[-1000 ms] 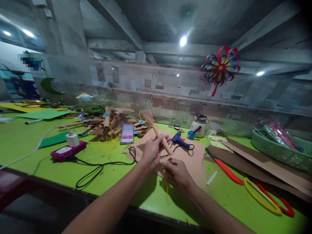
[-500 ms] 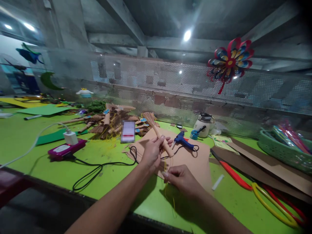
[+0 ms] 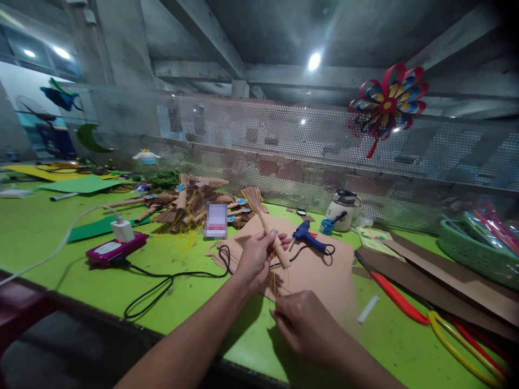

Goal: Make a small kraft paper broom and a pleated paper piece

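Note:
My left hand (image 3: pixel 255 260) is closed around a small brown paper broom (image 3: pixel 263 219), its fringed end pointing up and away and its rolled handle end toward me. A thin yellow thread (image 3: pixel 274 282) runs down from the handle to my right hand (image 3: pixel 299 320), which is closed in a pinch on it just below. Sheets of brown paper (image 3: pixel 312 281) lie under both hands. A blue glue gun (image 3: pixel 310 237) rests on the paper, right of the broom. Behind my left hand, a pile of similar paper brooms (image 3: pixel 180 202) carries small blue tags.
A purple power strip (image 3: pixel 117 251) with a white plug sits left, its black cable (image 3: pixel 174 275) looping across the green table. At right are large scissors (image 3: pixel 399 297), brown paper strips (image 3: pixel 458 281), a green basket (image 3: pixel 466 254) and a jar (image 3: pixel 340 210). A perforated screen stands behind.
My right hand has drawn slightly down, turning its knuckles up, and the yellow thread looks straighter. My left hand still holds the broom. The whole view has shifted slightly.

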{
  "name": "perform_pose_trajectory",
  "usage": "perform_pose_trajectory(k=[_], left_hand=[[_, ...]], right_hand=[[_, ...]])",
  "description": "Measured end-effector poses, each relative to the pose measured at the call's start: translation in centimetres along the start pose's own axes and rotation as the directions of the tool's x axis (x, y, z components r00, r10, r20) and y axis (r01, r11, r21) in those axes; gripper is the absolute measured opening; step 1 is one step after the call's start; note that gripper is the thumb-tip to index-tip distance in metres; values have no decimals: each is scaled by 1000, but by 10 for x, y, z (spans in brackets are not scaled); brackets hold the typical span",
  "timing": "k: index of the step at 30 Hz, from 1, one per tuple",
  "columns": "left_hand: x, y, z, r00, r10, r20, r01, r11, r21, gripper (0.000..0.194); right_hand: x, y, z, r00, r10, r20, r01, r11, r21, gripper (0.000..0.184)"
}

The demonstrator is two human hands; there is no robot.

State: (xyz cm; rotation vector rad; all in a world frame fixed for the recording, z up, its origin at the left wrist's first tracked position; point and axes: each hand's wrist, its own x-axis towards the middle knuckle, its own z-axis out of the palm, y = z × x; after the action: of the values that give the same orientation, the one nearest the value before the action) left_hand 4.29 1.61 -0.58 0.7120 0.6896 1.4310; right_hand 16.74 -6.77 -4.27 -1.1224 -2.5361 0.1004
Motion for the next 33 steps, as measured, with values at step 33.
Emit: perform_pose_trajectory(k=[33], left_hand=[[-22, -3, 8, 921, -119, 372, 100, 993, 69, 19]], right_hand=[[28, 43, -49, 929, 371, -1, -121, 306, 944, 40]])
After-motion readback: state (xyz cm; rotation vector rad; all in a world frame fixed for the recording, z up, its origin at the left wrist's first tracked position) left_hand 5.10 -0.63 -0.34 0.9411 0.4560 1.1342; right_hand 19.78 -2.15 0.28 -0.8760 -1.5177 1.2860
